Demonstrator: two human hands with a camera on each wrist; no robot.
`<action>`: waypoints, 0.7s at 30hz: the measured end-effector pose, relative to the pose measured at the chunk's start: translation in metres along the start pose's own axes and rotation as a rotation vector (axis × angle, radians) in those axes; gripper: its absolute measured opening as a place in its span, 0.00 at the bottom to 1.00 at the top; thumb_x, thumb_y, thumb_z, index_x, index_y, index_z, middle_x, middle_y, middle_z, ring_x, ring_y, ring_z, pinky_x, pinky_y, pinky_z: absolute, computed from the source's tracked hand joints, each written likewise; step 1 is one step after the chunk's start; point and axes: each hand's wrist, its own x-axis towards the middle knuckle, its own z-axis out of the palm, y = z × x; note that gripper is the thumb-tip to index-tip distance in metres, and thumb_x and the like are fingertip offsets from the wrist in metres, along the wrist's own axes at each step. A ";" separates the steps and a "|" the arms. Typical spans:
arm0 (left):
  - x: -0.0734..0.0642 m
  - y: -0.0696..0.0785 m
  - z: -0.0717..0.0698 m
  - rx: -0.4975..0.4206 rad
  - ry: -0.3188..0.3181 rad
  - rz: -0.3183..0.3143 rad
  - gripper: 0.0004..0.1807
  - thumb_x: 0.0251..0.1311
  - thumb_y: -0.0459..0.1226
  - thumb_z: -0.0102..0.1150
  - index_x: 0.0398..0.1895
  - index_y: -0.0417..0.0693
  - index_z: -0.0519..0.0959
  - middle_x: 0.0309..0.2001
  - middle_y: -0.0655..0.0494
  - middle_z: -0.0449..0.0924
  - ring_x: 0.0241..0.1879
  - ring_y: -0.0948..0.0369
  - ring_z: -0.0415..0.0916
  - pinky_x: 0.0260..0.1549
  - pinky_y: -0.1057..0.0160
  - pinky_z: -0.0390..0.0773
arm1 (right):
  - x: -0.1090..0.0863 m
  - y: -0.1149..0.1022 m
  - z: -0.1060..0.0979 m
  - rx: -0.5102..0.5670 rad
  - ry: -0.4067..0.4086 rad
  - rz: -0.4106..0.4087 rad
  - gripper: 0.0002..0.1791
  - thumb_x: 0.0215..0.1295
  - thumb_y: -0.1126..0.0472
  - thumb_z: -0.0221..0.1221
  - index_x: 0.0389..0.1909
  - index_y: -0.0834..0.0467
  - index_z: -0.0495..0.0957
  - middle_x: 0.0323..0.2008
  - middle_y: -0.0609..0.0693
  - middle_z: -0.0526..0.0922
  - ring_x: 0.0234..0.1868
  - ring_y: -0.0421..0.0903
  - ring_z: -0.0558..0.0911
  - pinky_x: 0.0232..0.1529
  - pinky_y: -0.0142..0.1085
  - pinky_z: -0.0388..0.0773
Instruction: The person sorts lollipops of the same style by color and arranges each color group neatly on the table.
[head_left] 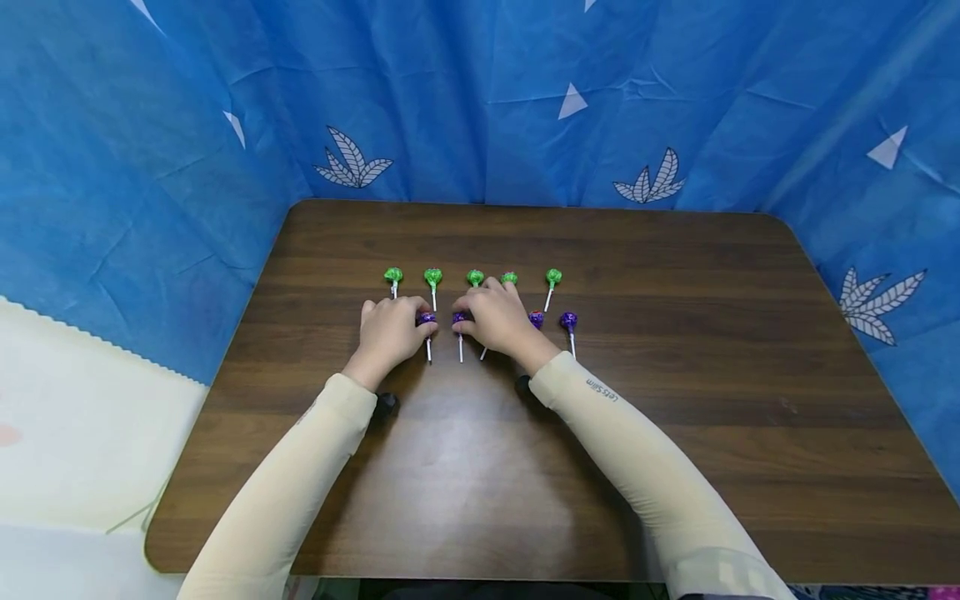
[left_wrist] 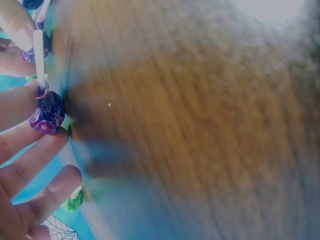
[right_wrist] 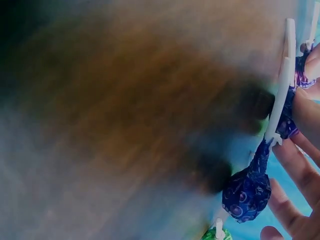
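Observation:
My left hand point(head_left: 392, 332) pinches a purple-wrapped lollipop point(left_wrist: 48, 115) between thumb and fingers, its white stick pointing toward me. Just right of it, my right hand point(head_left: 498, 318) has thumb and fingertips on a second purple lollipop point(head_left: 459, 317). In the right wrist view another purple lollipop point(right_wrist: 246, 196) lies beside the right fingers, outside the grip. Two purple lollipops, one at the row's right end point(head_left: 568, 320), show beyond the right hand. A stick point(head_left: 483, 353) pokes out under the right hand, its head hidden.
Several green lollipops, such as the leftmost point(head_left: 393, 274) and the rightmost point(head_left: 553, 276), form a row behind the purple ones. They lie on a brown wooden table point(head_left: 712, 333). A blue patterned curtain point(head_left: 480, 100) hangs along its back and sides.

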 end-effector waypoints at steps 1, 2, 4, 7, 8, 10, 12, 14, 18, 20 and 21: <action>0.000 0.001 0.000 0.000 -0.001 -0.001 0.14 0.61 0.49 0.67 0.42 0.52 0.84 0.42 0.54 0.87 0.41 0.49 0.82 0.47 0.46 0.63 | 0.000 0.000 0.000 0.006 0.001 0.000 0.16 0.64 0.46 0.65 0.49 0.45 0.85 0.47 0.43 0.86 0.50 0.50 0.75 0.49 0.47 0.65; 0.001 0.001 0.000 0.002 -0.001 -0.002 0.13 0.61 0.49 0.67 0.42 0.52 0.84 0.41 0.54 0.87 0.40 0.49 0.82 0.47 0.46 0.63 | 0.000 0.001 0.001 0.011 0.000 0.000 0.15 0.64 0.46 0.65 0.49 0.45 0.85 0.47 0.43 0.86 0.50 0.50 0.75 0.49 0.47 0.65; 0.001 0.002 0.000 -0.001 0.000 0.000 0.12 0.61 0.48 0.67 0.41 0.52 0.84 0.40 0.54 0.87 0.40 0.49 0.82 0.47 0.46 0.63 | 0.000 0.001 0.001 0.019 -0.001 0.003 0.15 0.64 0.46 0.65 0.49 0.46 0.85 0.47 0.42 0.86 0.50 0.50 0.75 0.48 0.46 0.65; -0.001 0.002 -0.002 -0.010 -0.005 0.006 0.12 0.61 0.48 0.66 0.41 0.52 0.84 0.39 0.55 0.87 0.40 0.50 0.82 0.47 0.46 0.63 | 0.001 0.001 0.002 0.018 0.001 0.007 0.15 0.64 0.46 0.65 0.49 0.45 0.85 0.47 0.42 0.86 0.50 0.50 0.75 0.48 0.46 0.65; -0.002 0.001 -0.003 -0.013 -0.011 0.010 0.11 0.61 0.48 0.66 0.40 0.52 0.84 0.39 0.55 0.87 0.40 0.50 0.82 0.47 0.47 0.63 | 0.001 0.001 0.002 0.018 0.002 0.008 0.15 0.64 0.46 0.65 0.49 0.45 0.85 0.47 0.42 0.86 0.50 0.50 0.75 0.48 0.46 0.65; -0.007 -0.002 -0.007 -0.018 -0.024 0.017 0.11 0.61 0.47 0.66 0.40 0.52 0.84 0.37 0.55 0.87 0.40 0.51 0.82 0.46 0.47 0.63 | 0.001 0.001 0.002 0.020 0.002 0.011 0.15 0.63 0.46 0.65 0.48 0.45 0.86 0.47 0.42 0.86 0.50 0.50 0.75 0.48 0.46 0.65; -0.014 -0.006 -0.012 -0.016 -0.032 0.023 0.10 0.61 0.47 0.66 0.40 0.52 0.84 0.35 0.56 0.86 0.40 0.51 0.82 0.45 0.47 0.63 | 0.001 0.000 0.002 0.023 -0.001 0.014 0.15 0.63 0.46 0.65 0.49 0.45 0.85 0.48 0.42 0.86 0.50 0.50 0.75 0.48 0.46 0.65; -0.023 -0.013 -0.018 -0.008 -0.035 0.027 0.10 0.61 0.46 0.66 0.39 0.52 0.84 0.34 0.56 0.86 0.39 0.51 0.82 0.44 0.46 0.63 | 0.001 0.000 0.002 0.025 -0.005 0.018 0.15 0.63 0.46 0.65 0.49 0.45 0.85 0.48 0.42 0.86 0.50 0.50 0.74 0.48 0.45 0.65; -0.040 -0.027 -0.025 0.017 -0.032 0.017 0.09 0.61 0.44 0.67 0.40 0.51 0.85 0.35 0.54 0.86 0.40 0.49 0.81 0.44 0.46 0.63 | 0.001 0.001 0.002 0.026 -0.011 0.026 0.16 0.63 0.45 0.65 0.49 0.45 0.85 0.48 0.41 0.86 0.50 0.49 0.74 0.48 0.45 0.64; -0.046 -0.033 -0.027 0.028 -0.035 0.004 0.09 0.60 0.43 0.67 0.40 0.50 0.85 0.37 0.52 0.87 0.40 0.48 0.80 0.44 0.45 0.63 | 0.000 0.001 0.002 0.028 -0.011 0.026 0.16 0.63 0.45 0.65 0.49 0.45 0.85 0.48 0.42 0.86 0.49 0.49 0.74 0.48 0.45 0.64; -0.049 -0.035 -0.027 0.033 -0.037 0.000 0.10 0.60 0.43 0.67 0.41 0.50 0.85 0.38 0.52 0.87 0.41 0.47 0.80 0.44 0.45 0.63 | 0.000 0.001 0.002 0.030 -0.011 0.026 0.16 0.63 0.46 0.65 0.49 0.45 0.85 0.48 0.42 0.86 0.49 0.49 0.74 0.48 0.45 0.64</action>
